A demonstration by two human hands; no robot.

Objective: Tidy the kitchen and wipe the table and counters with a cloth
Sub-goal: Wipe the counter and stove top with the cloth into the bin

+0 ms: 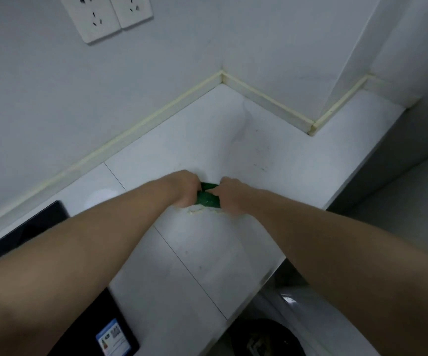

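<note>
Here both hands meet on the green scouring pad [208, 198]: the left hand [182, 189] and right hand [229, 197] grip its ends, pressing it on the white counter [272, 160], probably for firmer scrubbing.

1. Everything of the person on my feed is bare skin, from the near edge to the far end.
2. The left forearm [79, 247] is uncovered up to the wrist; it looks broad and blurred at the near edge.
3. The right forearm [336, 240] is equally uncovered and smooth.
4. The left hand [182, 188] and right hand [229, 197] are bare too; I can make out mostly their backs.
</note>
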